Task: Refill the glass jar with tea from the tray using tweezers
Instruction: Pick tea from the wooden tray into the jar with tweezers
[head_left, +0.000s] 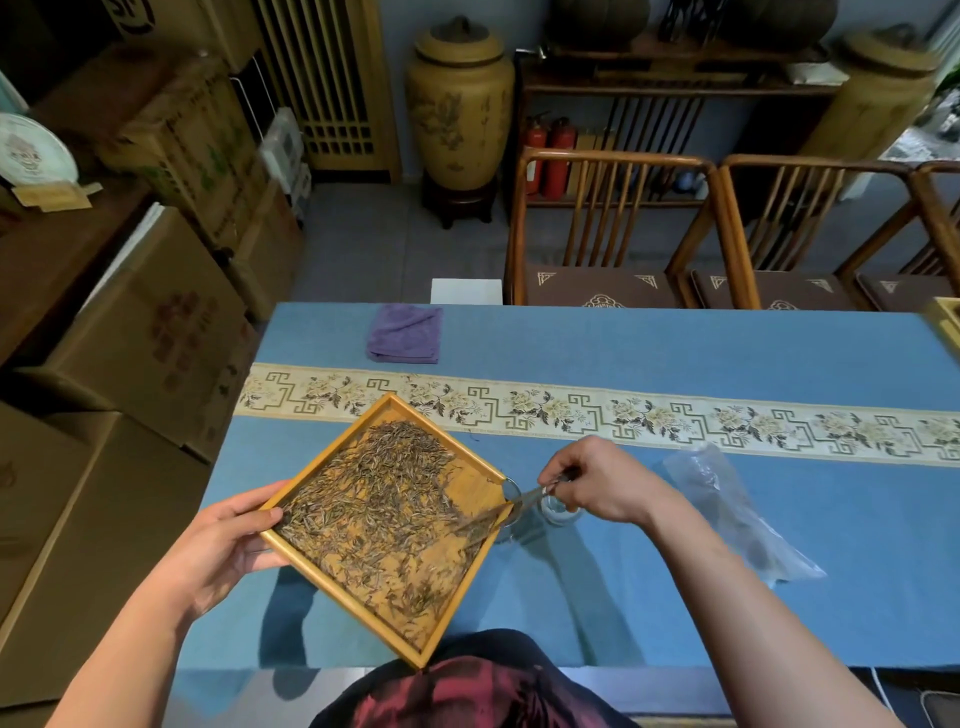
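My left hand (228, 545) grips the left corner of a square wooden tray (306, 558), lifted and tilted over the blue table. Loose dry tea leaves (374, 509) cover most of the tray. My right hand (597, 483) holds metal tweezers (524, 499) whose tips reach into the tea at the tray's right corner. Just under that corner stands the clear glass jar (511, 519), mostly hidden by the tray rim. A round glass piece (558, 512), possibly the jar's lid, lies beside it below my right hand.
A clear plastic bag (737, 509) lies to the right of my right hand. A folded purple cloth (405, 332) sits at the table's far left. A patterned runner (623, 415) crosses the table. Wooden chairs (608, 234) stand behind; cardboard boxes (145, 338) are at left.
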